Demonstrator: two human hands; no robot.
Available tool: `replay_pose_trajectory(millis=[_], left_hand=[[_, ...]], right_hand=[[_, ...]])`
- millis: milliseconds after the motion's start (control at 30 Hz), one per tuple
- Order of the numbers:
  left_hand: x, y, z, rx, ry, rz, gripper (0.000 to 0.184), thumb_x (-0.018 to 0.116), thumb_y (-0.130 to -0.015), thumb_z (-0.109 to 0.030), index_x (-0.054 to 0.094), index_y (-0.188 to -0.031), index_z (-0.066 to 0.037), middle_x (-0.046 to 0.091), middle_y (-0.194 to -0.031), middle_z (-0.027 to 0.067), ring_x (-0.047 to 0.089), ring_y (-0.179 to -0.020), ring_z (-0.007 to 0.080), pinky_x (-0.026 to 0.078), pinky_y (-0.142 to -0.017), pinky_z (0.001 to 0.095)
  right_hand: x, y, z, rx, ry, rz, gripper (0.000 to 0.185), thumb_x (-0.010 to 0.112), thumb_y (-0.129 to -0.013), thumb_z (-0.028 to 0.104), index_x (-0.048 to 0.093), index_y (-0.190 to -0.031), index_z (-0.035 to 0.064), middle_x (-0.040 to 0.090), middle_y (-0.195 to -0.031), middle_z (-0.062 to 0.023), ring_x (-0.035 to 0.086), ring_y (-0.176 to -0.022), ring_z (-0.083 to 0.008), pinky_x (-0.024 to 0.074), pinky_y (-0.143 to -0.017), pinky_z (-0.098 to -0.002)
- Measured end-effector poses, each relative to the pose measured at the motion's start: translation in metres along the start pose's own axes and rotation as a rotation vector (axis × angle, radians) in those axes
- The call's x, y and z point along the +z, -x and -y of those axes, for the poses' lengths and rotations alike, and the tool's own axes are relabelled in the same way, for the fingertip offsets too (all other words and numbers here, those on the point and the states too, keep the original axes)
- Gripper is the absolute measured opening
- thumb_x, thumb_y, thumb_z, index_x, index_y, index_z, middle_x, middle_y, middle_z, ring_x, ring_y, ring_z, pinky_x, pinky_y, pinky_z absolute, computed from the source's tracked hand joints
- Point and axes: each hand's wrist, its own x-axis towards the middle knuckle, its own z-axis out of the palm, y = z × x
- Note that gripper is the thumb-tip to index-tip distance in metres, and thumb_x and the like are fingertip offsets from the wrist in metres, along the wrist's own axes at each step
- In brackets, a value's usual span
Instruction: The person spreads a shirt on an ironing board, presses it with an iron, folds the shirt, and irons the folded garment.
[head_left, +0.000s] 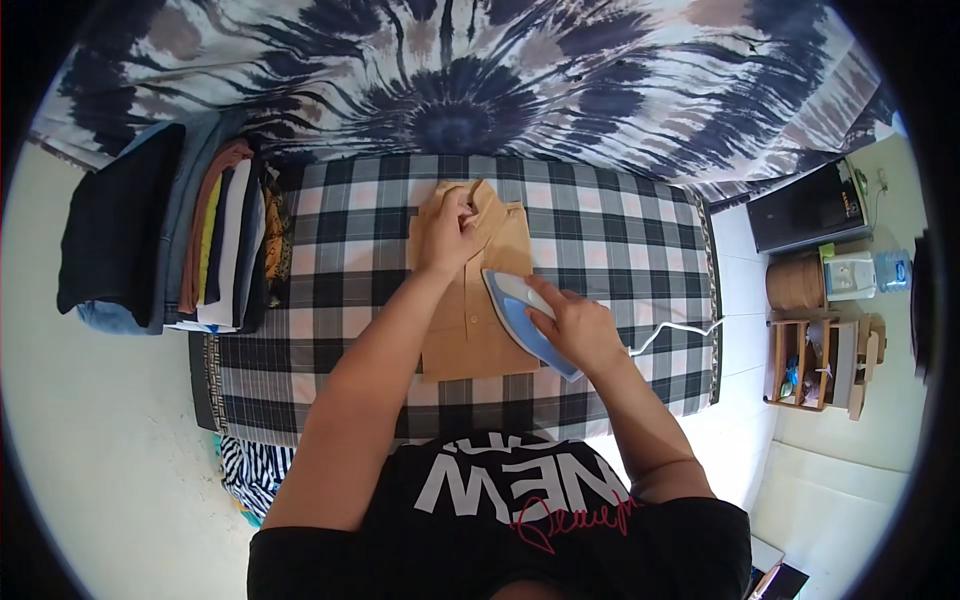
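A tan button-up shirt (pixel 447 345), folded into a rectangle, lies on a checkered cloth (pixel 340 300) with its collar at the far end. At that collar, my left hand (pixel 452 232) has its fingers curled in, gripping the fabric. My right hand (pixel 583 328) is wrapped round the handle of a blue and white clothes iron (pixel 527 325). The iron rests over the right part of the shirt, its tip pointing up and left toward the collar. From its rear a white cord (pixel 670 327) runs off to the right.
A tall stack of folded clothes (pixel 205 225) stands at the left of the checkered surface. Behind it hangs a tie-dye cloth (pixel 460 90). On the right are a small black fridge (pixel 808 207), a wooden shelf (pixel 800 362) and a water bottle (pixel 892 271). Striped fabric (pixel 255 470) lies at lower left.
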Motion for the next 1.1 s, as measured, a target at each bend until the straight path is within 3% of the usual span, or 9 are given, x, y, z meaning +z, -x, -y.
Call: replay_pose_trajectory(millis=[100, 267, 400, 600, 767, 933, 1100], left_hand=[[-0.006, -0.007, 0.005, -0.130, 0.272, 0.140, 0.035, 0.073, -0.076, -0.008, 0.059, -0.109, -0.009, 0.066, -0.090, 0.0069, 0.064, -0.077, 0.0226, 0.050, -0.069, 0.0341], [-0.014, 0.005, -0.008, -0.128, -0.111, 0.243, 0.018, 0.072, -0.077, -0.008, 0.062, -0.092, -0.010, 0.063, -0.083, 0.0039, 0.061, -0.066, 0.0231, 0.049, -0.061, 0.0345], [-0.005, 0.015, -0.020, 0.160, -0.233, 0.028, 0.012, 0.072, -0.078, -0.009, 0.060, -0.079, -0.010, 0.059, -0.078, 0.0015, 0.057, -0.063, 0.0241, 0.047, -0.059, 0.0353], [-0.004, 0.024, -0.027, 0.224, -0.349, -0.043, 0.014, 0.073, -0.079, -0.012, 0.059, -0.079, -0.010, 0.058, -0.077, 0.0007, 0.056, -0.063, 0.0240, 0.046, -0.058, 0.0345], [-0.008, 0.024, -0.025, 0.179, -0.222, -0.089, 0.015, 0.074, -0.078, -0.014, 0.060, -0.079, -0.010, 0.057, -0.075, -0.0001, 0.056, -0.061, 0.0219, 0.045, -0.057, 0.0332], [-0.007, 0.027, -0.021, 0.124, -0.102, -0.107, 0.014, 0.075, -0.078, -0.011, 0.061, -0.078, -0.010, 0.057, -0.074, -0.0010, 0.054, -0.059, 0.0181, 0.043, -0.055, 0.0302], [-0.007, 0.024, -0.014, 0.074, 0.028, -0.068, 0.013, 0.074, -0.078, -0.006, 0.062, -0.079, -0.008, 0.058, -0.072, -0.0014, 0.052, -0.057, 0.0142, 0.042, -0.053, 0.0270]], right_hand=[[-0.001, -0.011, -0.001, 0.006, -0.011, 0.017, 0.044, 0.057, -0.096, 0.039, 0.053, -0.136, 0.0223, 0.070, -0.083, -0.0122, 0.067, -0.061, -0.0308, 0.0536, -0.057, -0.0400], [0.008, -0.024, -0.003, -0.014, 0.002, -0.039, 0.044, 0.057, -0.096, 0.038, 0.053, -0.137, 0.0221, 0.070, -0.084, -0.0125, 0.067, -0.061, -0.0310, 0.0537, -0.057, -0.0397], [0.008, -0.021, 0.000, 0.029, 0.034, -0.035, 0.042, 0.056, -0.095, 0.038, 0.054, -0.135, 0.0231, 0.068, -0.081, -0.0091, 0.067, -0.060, -0.0314, 0.0541, -0.055, -0.0399], [0.003, -0.018, 0.003, 0.054, 0.034, -0.017, 0.043, 0.057, -0.096, 0.037, 0.054, -0.137, 0.0219, 0.071, -0.086, -0.0107, 0.067, -0.059, -0.0298, 0.0535, -0.054, -0.0386], [0.010, -0.019, -0.002, 0.022, 0.022, -0.087, 0.042, 0.056, -0.096, 0.039, 0.054, -0.135, 0.0231, 0.067, -0.079, -0.0084, 0.066, -0.057, -0.0311, 0.0535, -0.053, -0.0405], [0.004, -0.019, 0.001, 0.050, 0.024, -0.015, 0.044, 0.057, -0.096, 0.037, 0.053, -0.138, 0.0217, 0.070, -0.089, -0.0104, 0.067, -0.061, -0.0298, 0.0541, -0.057, -0.0386], [-0.010, -0.023, -0.007, -0.055, -0.056, 0.078, 0.038, 0.054, -0.096, 0.038, 0.059, -0.128, 0.0195, 0.067, -0.089, -0.0106, 0.068, -0.070, -0.0320, 0.0539, -0.061, -0.0406]])
